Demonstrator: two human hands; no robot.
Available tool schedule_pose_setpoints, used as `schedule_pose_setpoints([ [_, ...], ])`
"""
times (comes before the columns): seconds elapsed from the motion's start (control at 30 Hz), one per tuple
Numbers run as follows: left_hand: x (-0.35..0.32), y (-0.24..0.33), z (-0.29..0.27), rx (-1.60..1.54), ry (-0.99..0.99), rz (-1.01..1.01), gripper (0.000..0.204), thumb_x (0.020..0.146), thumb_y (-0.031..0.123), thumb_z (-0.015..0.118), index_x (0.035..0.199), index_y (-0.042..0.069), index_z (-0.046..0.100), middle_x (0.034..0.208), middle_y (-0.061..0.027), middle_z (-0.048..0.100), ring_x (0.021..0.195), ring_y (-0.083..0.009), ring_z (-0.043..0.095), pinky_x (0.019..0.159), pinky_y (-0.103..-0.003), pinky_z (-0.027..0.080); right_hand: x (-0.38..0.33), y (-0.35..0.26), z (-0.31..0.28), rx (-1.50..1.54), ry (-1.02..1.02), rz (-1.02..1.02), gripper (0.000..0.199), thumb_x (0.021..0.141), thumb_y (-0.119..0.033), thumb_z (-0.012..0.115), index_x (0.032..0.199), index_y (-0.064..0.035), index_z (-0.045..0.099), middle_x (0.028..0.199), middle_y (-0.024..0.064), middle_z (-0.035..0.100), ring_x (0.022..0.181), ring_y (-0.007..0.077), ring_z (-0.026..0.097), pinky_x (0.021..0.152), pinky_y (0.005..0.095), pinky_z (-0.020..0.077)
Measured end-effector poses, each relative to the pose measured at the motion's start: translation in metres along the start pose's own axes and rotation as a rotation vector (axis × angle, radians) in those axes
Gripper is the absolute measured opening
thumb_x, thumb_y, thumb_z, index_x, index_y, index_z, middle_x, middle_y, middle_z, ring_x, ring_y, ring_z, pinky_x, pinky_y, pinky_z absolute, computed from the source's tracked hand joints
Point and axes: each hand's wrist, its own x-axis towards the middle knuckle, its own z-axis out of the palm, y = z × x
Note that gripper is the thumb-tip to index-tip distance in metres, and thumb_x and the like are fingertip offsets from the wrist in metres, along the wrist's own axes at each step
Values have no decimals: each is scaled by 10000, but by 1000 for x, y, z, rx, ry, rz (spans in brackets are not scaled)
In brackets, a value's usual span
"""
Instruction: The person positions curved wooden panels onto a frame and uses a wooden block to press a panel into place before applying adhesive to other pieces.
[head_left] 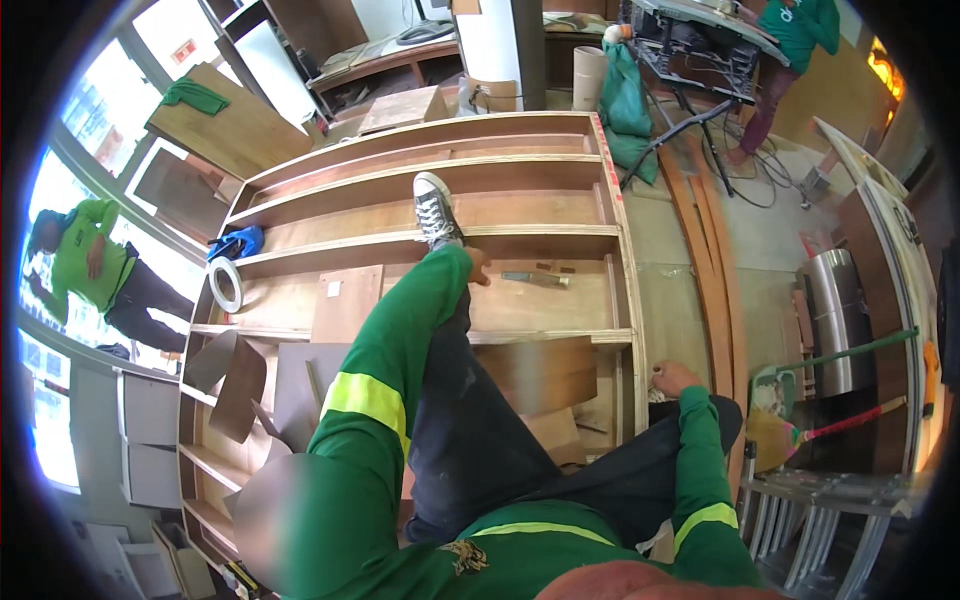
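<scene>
My left hand (480,267) hangs beside my knee and shoe (437,212), fingers loosely apart, with nothing visible in it. Just right of it, a flat hand tool with a grey end (535,279) lies in a compartment of the large wooden shelf frame (545,231). My right hand (675,380) is low at the frame's right side, beside my bent leg. Its fingers look curled, and whatever they may hold is hidden. Between my legs and the frame's right side is a brown veneer sheet (540,375), blurred.
Curled brown strips (235,385) and a white tape roll (226,285) lie on the frame's left. Long wooden boards (705,270) run along the floor at right, near a metal ladder (820,500). One person (85,260) stands left, another (790,60) far right.
</scene>
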Motion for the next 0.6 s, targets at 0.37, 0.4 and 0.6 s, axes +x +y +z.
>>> schedule_pose_setpoints([
  [0.37, -6, 15, -18, 123, -172, -34, 745, 926, 544, 597, 1481, 66, 463, 1494, -181, 494, 1353, -352, 496, 1117, -435, 426, 10, 1, 6, 97, 63, -61, 470, 881, -309, 646, 1209, 27, 667, 1091, 257, 707, 1002, 395, 683, 905, 455, 529],
  [0.4, -10, 20, -23, 118, -172, -54, 742, 918, 546, 603, 1479, 79, 471, 1492, -183, 496, 1351, -351, 498, 1115, -436, 428, 9, 3, 6, 130, 53, -50, 472, 884, -308, 645, 1217, 26, 662, 1090, 256, 708, 1001, 395, 683, 903, 453, 529],
  [0.6, -22, 17, -12, 123, -58, -54, 741, 840, 576, 636, 1431, 137, 551, 1423, -155, 579, 1308, -349, 547, 1104, -435, 428, -2, 3, 3, 107, 37, -75, 492, 897, -320, 641, 1249, 23, 640, 1111, 263, 695, 1026, 400, 669, 922, 451, 521],
])
